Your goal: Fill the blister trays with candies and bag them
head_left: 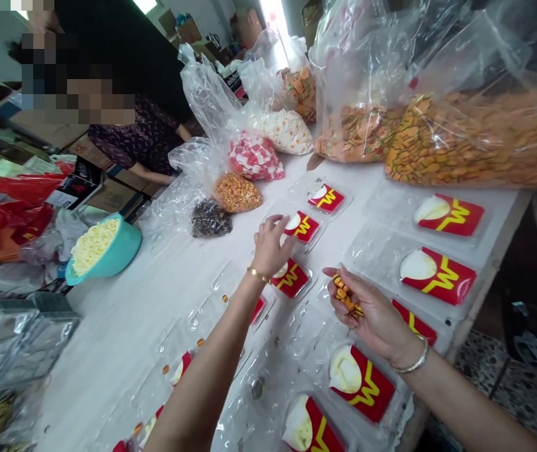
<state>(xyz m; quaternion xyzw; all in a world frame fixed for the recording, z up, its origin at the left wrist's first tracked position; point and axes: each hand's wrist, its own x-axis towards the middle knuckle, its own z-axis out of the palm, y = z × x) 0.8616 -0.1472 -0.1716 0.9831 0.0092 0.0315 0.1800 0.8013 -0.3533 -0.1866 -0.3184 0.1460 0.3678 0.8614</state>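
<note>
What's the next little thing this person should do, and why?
Probably have the left hand set one of the orange pieces into a tray below it: the right hand cups a small heap of them, the left hand hovers over the trays, and several trays toward the lower left each show a single piece.
</note>
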